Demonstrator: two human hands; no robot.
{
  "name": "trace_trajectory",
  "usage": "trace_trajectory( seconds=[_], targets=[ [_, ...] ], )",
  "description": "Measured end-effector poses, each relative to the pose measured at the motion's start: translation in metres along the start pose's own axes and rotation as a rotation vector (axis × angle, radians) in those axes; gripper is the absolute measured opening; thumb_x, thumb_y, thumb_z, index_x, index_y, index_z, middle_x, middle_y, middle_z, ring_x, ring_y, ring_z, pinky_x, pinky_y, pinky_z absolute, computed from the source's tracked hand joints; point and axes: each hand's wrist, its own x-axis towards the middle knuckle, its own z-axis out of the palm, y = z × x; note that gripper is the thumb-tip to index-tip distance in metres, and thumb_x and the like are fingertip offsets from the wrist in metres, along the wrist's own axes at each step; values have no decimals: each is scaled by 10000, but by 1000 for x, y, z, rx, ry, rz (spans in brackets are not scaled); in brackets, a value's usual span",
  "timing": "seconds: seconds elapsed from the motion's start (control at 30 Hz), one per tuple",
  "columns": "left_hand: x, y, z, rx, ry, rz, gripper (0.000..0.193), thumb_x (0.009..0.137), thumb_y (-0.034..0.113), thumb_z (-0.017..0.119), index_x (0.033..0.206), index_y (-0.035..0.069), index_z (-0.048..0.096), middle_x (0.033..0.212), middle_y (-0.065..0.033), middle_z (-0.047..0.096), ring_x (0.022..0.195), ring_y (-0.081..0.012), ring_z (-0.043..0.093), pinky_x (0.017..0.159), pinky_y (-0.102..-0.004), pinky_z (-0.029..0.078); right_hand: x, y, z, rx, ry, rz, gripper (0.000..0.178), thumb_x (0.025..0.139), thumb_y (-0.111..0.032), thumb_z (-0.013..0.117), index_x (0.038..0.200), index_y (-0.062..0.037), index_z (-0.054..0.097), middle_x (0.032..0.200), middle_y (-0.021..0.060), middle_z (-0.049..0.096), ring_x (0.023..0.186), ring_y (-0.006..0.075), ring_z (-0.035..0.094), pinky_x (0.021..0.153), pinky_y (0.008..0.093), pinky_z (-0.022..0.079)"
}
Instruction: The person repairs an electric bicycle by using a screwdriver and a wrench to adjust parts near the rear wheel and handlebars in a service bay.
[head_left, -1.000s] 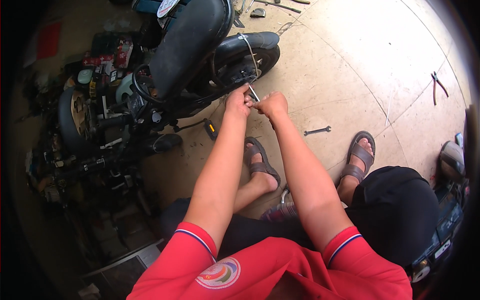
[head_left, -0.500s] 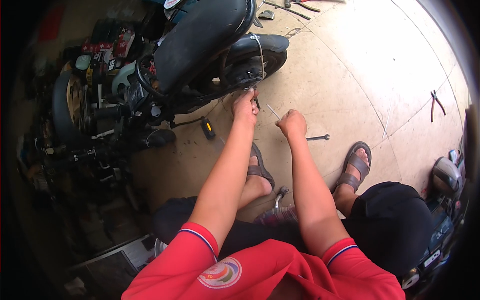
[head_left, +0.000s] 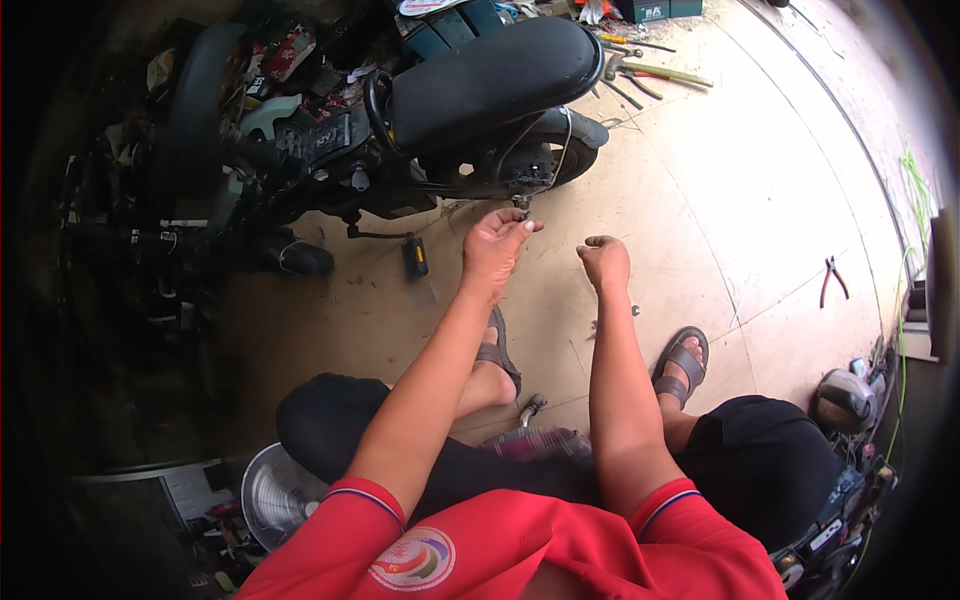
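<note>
A small-wheeled black two-wheeler with a long seat stands in front of me to the left. Just below its rear wheel hub is my left hand, thumb and fingers pinched on something small and dark that I cannot make out. The fingertips are close to the axle end. My right hand hovers to the right, apart from the vehicle, its fingers curled. Whatever that hand may hold is hidden. Behind my right forearm lies a wrench, mostly covered.
Pliers lie on the tiled floor at right. A hammer and several tools lie beyond the rear wheel. A black-and-yellow pedal sticks out below the frame. A bent metal part lies between my feet; a fan stands at lower left.
The head view has shifted, showing more floor and the fan. My left hand has opened its grip somewhat and drawn slightly off the hub. The thin white rod no longer shows in my right hand.
</note>
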Motion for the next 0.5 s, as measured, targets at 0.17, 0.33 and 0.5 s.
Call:
trace_trajectory(
  seconds=[0.17, 0.33, 0.5],
  targets=[
    [-28, 47, -34, 113, -138, 267, 193, 920, 18, 681, 1093, -8, 599, 983, -92, 730, 787, -86, 672, 693, -205, 531, -23, -94, -45, 513, -70, -205, 305, 829, -129, 752, 1088, 30, 735, 944, 131, 762, 808, 181, 718, 768, 309, 563],
    [-92, 141, -53, 270, -264, 236, 168, 910, 23, 704, 1050, -21, 622, 961, -96, 729, 919, -132, 698, 858, -239, 538, -29, -123, -63, 194, -55, -424, 363, 814, -165, 759, 1132, 5, 716, 1039, 143, 755, 947, 231, 726, 860, 341, 559],
    [-146, 209, -78, 226, -200, 277, 205, 914, 106, 729, 1071, 9, 640, 915, -77, 742, 691, -40, 615, 575, -165, 444, -18, -146, -45, -158, -167, -732, 503, 754, -74, 808, 1229, -10, 656, 1063, 154, 740, 990, 251, 709, 878, 335, 543]
  ],
)
